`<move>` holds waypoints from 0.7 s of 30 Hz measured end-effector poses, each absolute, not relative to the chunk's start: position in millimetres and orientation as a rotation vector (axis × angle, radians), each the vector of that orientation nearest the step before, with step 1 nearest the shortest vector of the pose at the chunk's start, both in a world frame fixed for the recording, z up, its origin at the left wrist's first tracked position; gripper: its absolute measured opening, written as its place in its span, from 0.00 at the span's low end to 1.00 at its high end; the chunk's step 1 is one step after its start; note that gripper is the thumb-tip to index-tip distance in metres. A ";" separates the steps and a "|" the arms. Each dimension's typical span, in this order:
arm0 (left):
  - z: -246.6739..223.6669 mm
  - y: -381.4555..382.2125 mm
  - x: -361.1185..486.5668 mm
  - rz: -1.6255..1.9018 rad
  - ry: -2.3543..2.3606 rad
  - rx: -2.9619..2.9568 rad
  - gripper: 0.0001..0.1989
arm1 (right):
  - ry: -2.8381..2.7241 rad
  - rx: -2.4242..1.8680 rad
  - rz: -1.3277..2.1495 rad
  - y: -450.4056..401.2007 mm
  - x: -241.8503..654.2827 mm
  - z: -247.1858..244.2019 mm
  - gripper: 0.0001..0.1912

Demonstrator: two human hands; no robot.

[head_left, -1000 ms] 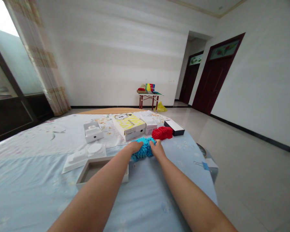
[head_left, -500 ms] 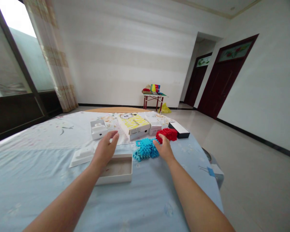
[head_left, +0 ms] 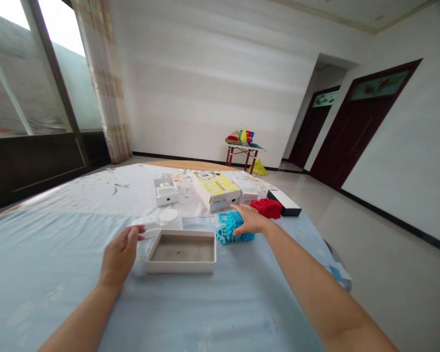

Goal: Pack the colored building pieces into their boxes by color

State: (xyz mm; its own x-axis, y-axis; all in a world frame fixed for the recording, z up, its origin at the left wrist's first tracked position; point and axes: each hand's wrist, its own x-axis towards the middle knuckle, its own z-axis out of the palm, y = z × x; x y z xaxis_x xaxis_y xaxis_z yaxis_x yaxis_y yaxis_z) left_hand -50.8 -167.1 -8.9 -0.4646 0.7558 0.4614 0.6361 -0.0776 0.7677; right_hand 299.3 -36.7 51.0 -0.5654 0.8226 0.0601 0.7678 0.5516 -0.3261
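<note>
My left hand [head_left: 120, 253] is at the left end of a white moulded insert [head_left: 168, 218], its fingers closed on that edge. Over the blue knobbly bundle [head_left: 229, 226] is my right hand [head_left: 250, 220], fingers spread, thumb low against the blue; no grip on it shows. A red knobbly bundle [head_left: 271, 208] lies just behind the right wrist. Between the hands stands an open white box [head_left: 181, 267] with a grey-brown inside. Behind are a small white box [head_left: 166, 197] with white parts in it and a yellow and white box [head_left: 217, 189] with a cartoon face.
Pale boxes [head_left: 247, 187] stand right of the yellow one. A black and white box [head_left: 286, 202] lies near the table's right edge. The blue and white tablecloth [head_left: 190, 313] has folds. A small table [head_left: 245, 145] with colourful things stands by the far wall.
My left hand has moved left and down, from above the open box to the insert, and its fingers have closed. My right hand has swung over the blue bundle. The view has shifted left.
</note>
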 end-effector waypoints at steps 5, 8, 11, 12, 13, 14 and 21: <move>-11.0 -164.8 -51.9 1.593 2.095 1.519 0.18 | -2.643 -1.330 0.322 -40.2 295.2 54.3 0.43; -12.5 -164.9 -50.9 1.609 2.065 1.509 0.18 | -2.627 -1.317 0.327 -41.5 294.0 54.5 0.37; -13.3 -164.9 -48.4 1.604 2.018 1.468 0.18 | -2.629 -1.312 0.320 -41.8 292.9 54.2 0.35; -13.8 -164.6 -47.5 1.606 1.989 1.453 0.19 | -2.628 -1.317 0.319 -41.8 292.5 54.1 0.35; -14.5 -164.0 -46.7 1.611 1.948 1.441 0.19 | -2.623 -1.324 0.324 -41.9 292.3 53.9 0.34; -15.4 -163.2 -45.8 1.615 1.899 1.433 0.19 | -2.612 -1.333 0.332 -42.0 292.1 53.9 0.34; -20.0 -159.6 -35.4 1.535 1.618 1.428 0.25 | -2.514 -1.248 0.311 -59.3 280.9 66.0 0.32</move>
State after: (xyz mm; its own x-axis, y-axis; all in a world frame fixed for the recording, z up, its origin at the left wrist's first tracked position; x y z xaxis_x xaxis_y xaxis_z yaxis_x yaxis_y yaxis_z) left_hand -35.4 -159.6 -20.0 -0.3337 0.8940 0.2989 0.3453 -0.1791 0.9212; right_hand 280.9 -59.3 66.0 -0.5691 0.8017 0.1830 0.7328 0.5954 -0.3295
